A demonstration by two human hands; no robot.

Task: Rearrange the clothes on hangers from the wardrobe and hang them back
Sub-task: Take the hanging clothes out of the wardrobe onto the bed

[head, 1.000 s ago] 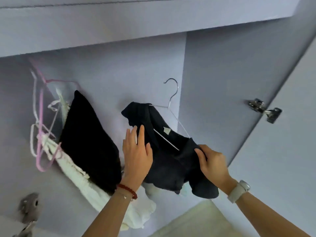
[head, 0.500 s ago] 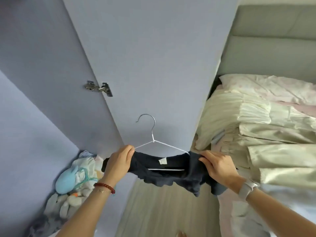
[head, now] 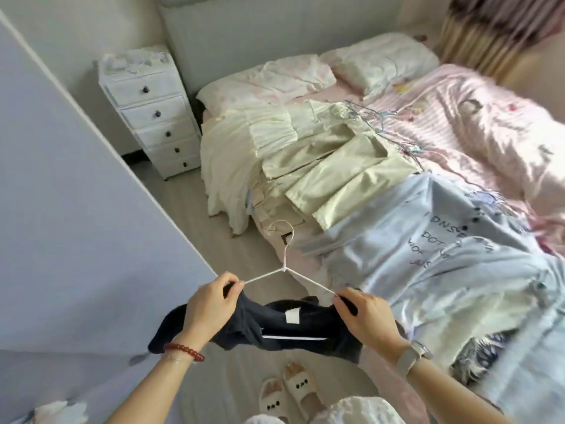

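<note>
Evidently, I had the dark garment (head: 275, 328) stretched between both hands over the floor beside the bed (head: 489, 123), so it could be sorted on its white wire hanger (head: 286, 264) with room to work. My left hand (head: 211, 307) pinched one shoulder of the garment together with the hanger's arm, thumb and fingers curled on the cloth; my right hand (head: 363, 310) pinched the other shoulder the same way. Holding both ends kept the hanger level and the neckline open, its white label (head: 293, 315) facing up at me. The hook pointed away from me toward the bed, free of everything, which I judged suited rehanging later. The hanger's lower bar (head: 293, 338) showed through the neck opening, so the garment sat on the frame, though bunched and uneven; I judged it needed straightening.

On the bed lay a pale blue printed shirt (head: 428, 240) and cream folded clothes (head: 321, 166), apparently a staging place, well apart from my hands. The wardrobe door (head: 76, 209) stood open at my left, near the left hand. A white drawer unit (head: 153, 111) stood beyond, by the bed head.
</note>
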